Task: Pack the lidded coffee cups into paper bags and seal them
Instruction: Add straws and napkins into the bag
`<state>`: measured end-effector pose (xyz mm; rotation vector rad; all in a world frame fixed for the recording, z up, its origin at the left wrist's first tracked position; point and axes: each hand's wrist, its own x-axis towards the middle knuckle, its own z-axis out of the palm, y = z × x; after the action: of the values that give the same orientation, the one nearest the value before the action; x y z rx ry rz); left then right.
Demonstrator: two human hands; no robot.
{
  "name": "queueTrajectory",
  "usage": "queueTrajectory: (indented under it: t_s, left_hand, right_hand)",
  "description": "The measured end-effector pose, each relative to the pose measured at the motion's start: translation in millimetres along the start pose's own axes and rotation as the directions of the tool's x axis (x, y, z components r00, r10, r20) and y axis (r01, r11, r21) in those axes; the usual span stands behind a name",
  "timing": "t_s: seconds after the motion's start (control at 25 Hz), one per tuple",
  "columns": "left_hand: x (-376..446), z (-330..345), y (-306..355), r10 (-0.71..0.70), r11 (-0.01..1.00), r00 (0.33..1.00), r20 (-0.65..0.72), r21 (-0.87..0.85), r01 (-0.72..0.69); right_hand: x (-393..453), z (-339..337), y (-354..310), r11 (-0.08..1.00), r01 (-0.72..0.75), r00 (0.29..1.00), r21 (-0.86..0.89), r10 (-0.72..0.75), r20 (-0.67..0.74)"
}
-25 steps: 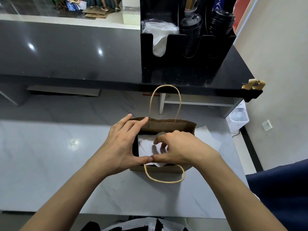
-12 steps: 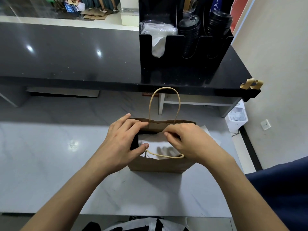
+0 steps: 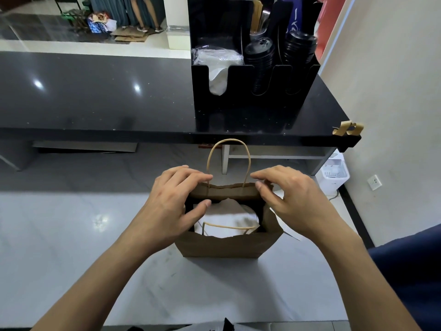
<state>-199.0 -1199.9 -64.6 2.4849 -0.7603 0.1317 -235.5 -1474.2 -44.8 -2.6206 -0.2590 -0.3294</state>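
Standing on the white table, the paper bag is pinched at its far rim by the left hand and right hand. White contents are packed; no cup is identifiable, and sealing is judged outstanding.

left hand curled and pinching, right hand likewise

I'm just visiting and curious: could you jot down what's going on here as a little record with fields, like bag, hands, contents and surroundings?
bag: brown paper bag, upright on the white table, mouth open
contents: white paper inside; no cup visible
left hand: holds the bag's far rim at its left corner
right hand: pinches the far rim at its right corner
handles: far one upright, near one drooped inward
behind: black organizer with stacked lids
sealed: not yet
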Motion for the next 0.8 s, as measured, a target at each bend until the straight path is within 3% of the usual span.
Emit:
queueTrajectory:
  t_s: [0.8]
  left_hand:
    - [103,-64,45,0.183,0.983,0.971,-0.157,0.042,-0.179]
  right_hand:
    - [77,-63,2,0.994,0.107,0.977,0.027,-0.1,-0.19]
